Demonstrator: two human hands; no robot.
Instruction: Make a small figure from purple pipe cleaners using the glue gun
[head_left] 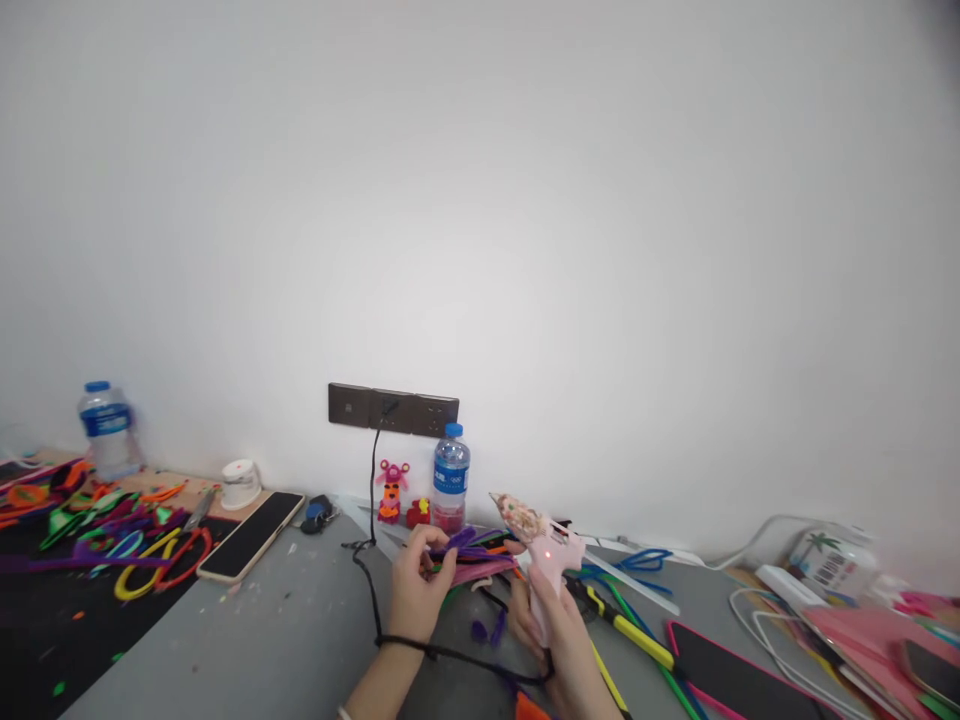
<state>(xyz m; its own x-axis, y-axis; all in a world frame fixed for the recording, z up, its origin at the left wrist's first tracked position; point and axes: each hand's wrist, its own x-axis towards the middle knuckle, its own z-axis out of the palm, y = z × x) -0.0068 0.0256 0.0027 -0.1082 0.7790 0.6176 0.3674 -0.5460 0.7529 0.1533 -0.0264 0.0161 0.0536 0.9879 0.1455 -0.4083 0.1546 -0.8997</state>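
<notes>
My right hand (555,630) is wrapped round the handle of a pale pink hot glue gun (553,556). A small red light glows on its body, and its crusted nozzle points up and to the left. With closed fingers my left hand (418,582) pinches a fuzzy purple pipe cleaner piece (459,540). The gun's black cord (465,652) crosses over my left wrist and runs up to the wall socket (391,410). Between my hands, purple scraps (487,630) lie on the grey table (300,630), with a bundle of coloured pipe cleaners (491,568) behind them.
Against the wall stand a water bottle (451,480) and a small pink-and-orange figure (391,490). Leftward lie a phone (253,537), scissors (150,565) and heaped colourful scraps (82,520). A yellow-and-black tool (630,632) and a pink-edged dark phone-like slab (742,675) lie rightward.
</notes>
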